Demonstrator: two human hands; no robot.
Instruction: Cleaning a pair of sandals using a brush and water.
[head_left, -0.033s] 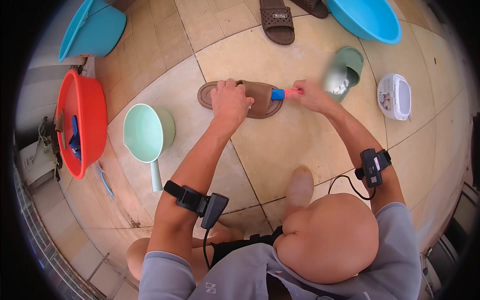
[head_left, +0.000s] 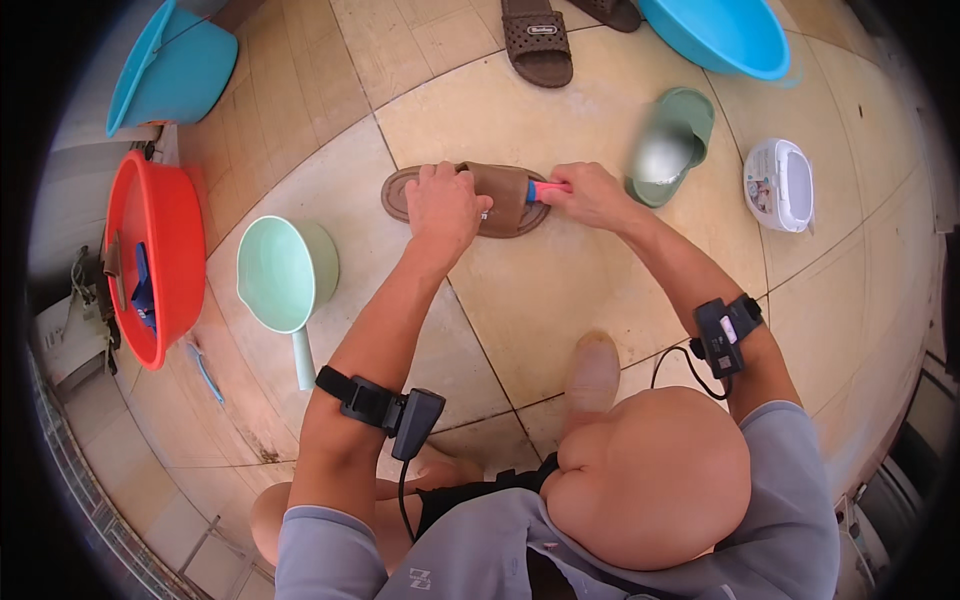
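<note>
Slipper (head_left: 470, 197), brown, lies flat on the tiled floor (head_left: 560, 290) under both hands. Left hand (head_left: 445, 205) presses down on its middle, fingers curled over the strap, pinning it. Right hand (head_left: 592, 195) is closed around a brush (head_left: 545, 188) with a red and blue handle, whose head meets the slipper's right end; the bristles themselves are hidden.

What could go wrong, as I judge it: the tiles look smooth and may be wet, so a hard stroke could make the slipper slide out from under the left hand. The brush could also skid off the slipper's edge and bring the knuckles onto the tile.

Just right of the right hand lies a green slipper (head_left: 672, 140), close enough for a long stroke to knock it. Further right sits a white box (head_left: 780, 185). Beyond the hands lie a second brown slipper (head_left: 537, 40) and a blue basin (head_left: 720, 35), well apart. Left of the left hand, a green ladle (head_left: 287, 275) lies near, with a red basin (head_left: 160, 260) and a blue tub (head_left: 170, 65) beyond it.

Open floor lies between the hands and the person's bare foot (head_left: 592, 375), so there is room to pull the slipper nearer; the left and right sides are more crowded.
</note>
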